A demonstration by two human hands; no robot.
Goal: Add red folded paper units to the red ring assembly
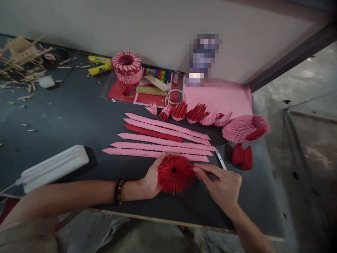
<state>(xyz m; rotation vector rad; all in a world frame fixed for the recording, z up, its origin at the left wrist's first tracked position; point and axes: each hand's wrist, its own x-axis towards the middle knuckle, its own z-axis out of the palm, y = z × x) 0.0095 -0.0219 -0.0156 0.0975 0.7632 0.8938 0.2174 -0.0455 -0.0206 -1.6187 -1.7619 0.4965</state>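
Observation:
A round red piece built of many folded paper points (176,181), with a small dark hole in its middle, sits above the table's near edge. Its left side rests in my left hand (152,180), whose fingers curl behind it, partly hidden. At the right rim, my right hand (220,183) pinches a small red folded paper piece (193,168) between thumb and forefinger; whether it is joined to the round piece I cannot tell. Just beyond my hands lie several long pink folded-paper strips (160,153) and one red strip (152,133).
White power strip (56,167) at left, a craft knife (221,160) right of the strips. Behind stand pink and red paper clusters (196,113), a large pink one (243,128), red blocks (242,157), a ringed paper vase (126,68), glue sticks (100,65) and wooden bits (31,77).

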